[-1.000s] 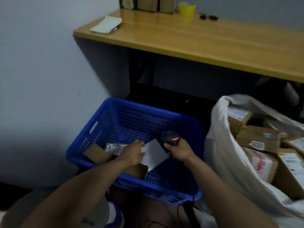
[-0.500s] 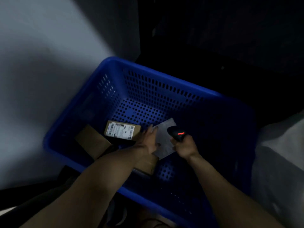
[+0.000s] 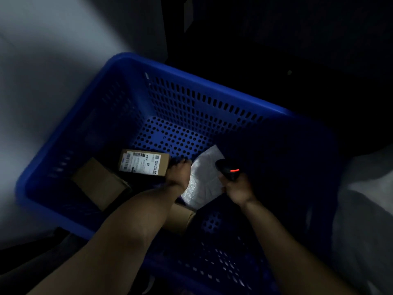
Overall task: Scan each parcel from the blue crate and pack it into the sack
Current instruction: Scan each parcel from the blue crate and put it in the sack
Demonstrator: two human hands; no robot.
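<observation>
Blue crate (image 3: 191, 81) fills the view in dim light. We count 3 cardboard parcels and 1 white poly mailer (image 3: 205, 184) on its perforated floor. The labelled box (image 3: 144, 163) lies label up, left of centre. The plain box (image 3: 100, 184) sits tilted just left of it. The third box (image 3: 180, 216) is partly under the left forearm. The left hand (image 3: 177, 175) sits between the labelled box and the mailer, fingers bent down at the mailer's left edge. We cannot tell whether it pinches or just presses. The right hand (image 3: 238, 189) is wrapped around the barcode scanner (image 3: 228, 170), red LED lit, head over the mailer's right side. The pale sack (image 3: 365, 209) sits just beside the crate on the right.
</observation>
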